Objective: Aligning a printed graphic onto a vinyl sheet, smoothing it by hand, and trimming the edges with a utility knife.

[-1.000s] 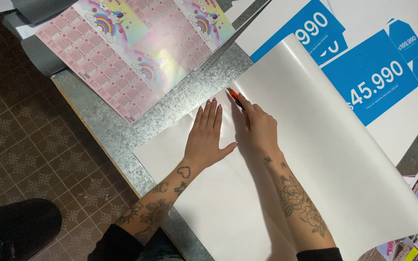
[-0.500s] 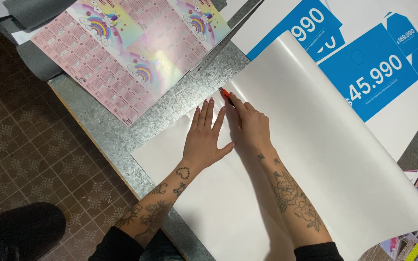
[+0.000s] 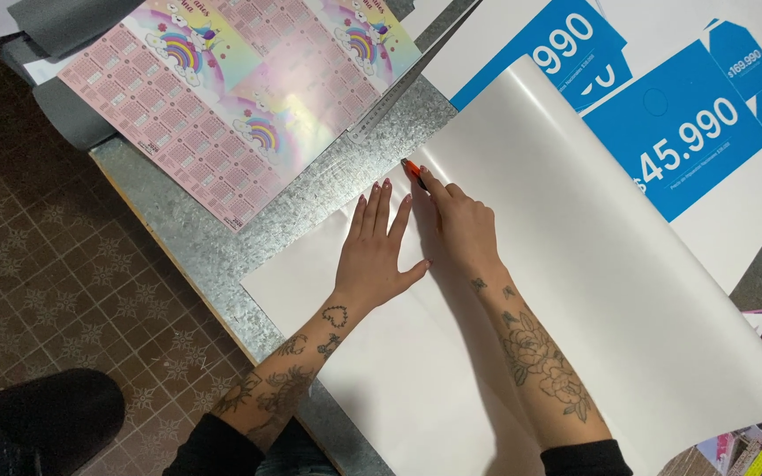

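Under both hands lay the large white sheet (image 3: 575, 291) on the galvanised metal table (image 3: 213, 238). The left hand (image 3: 379, 256) pressed flat on it, fingers together, while the right hand (image 3: 462, 225) pinched a red cutter (image 3: 413, 170) that had crept farther from the body along the fold, lengthening the cut. Beyond the fingertips sat the pink unicorn calendar sheet (image 3: 240, 97).

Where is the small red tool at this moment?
In the head view, the red tool is in the right hand, near the far edge of the white sheet, beside the left hand.
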